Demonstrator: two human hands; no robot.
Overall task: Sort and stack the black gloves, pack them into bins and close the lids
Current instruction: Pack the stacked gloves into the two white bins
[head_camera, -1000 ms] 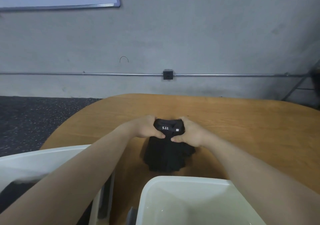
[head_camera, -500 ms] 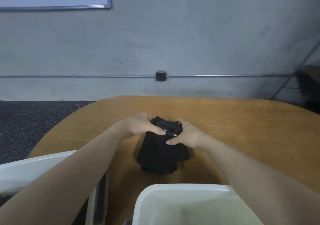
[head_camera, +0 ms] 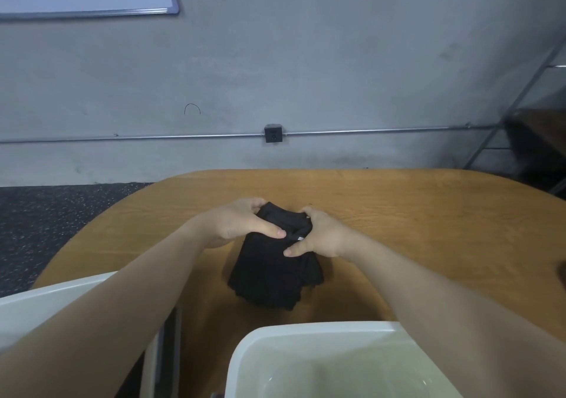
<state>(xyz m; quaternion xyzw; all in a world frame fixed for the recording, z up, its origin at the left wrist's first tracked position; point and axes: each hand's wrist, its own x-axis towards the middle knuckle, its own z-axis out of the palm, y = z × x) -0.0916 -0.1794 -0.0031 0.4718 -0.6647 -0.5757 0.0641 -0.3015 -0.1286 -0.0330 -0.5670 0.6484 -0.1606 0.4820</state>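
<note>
A stack of black gloves [head_camera: 272,278] lies on the wooden table [head_camera: 413,232], cuffs pointing away from me. My left hand [head_camera: 242,224] grips the cuff end from the left, thumb across the top. My right hand [head_camera: 321,238] grips the same end from the right, thumb pressed on the stack. An open white bin [head_camera: 309,336] sits just in front of me, its inside showing nothing. A second white bin [head_camera: 55,293] stands at the lower left, mostly hidden by my left forearm.
The table's rounded far edge meets a grey wall with a conduit and outlet box [head_camera: 273,133]. Dark speckled floor [head_camera: 61,214] lies to the left. A metal rack [head_camera: 536,140] stands at the right.
Both hands have kept hold of the cuff end and tilted it, so the white logo on top is now hidden. The stack has shifted slightly.
</note>
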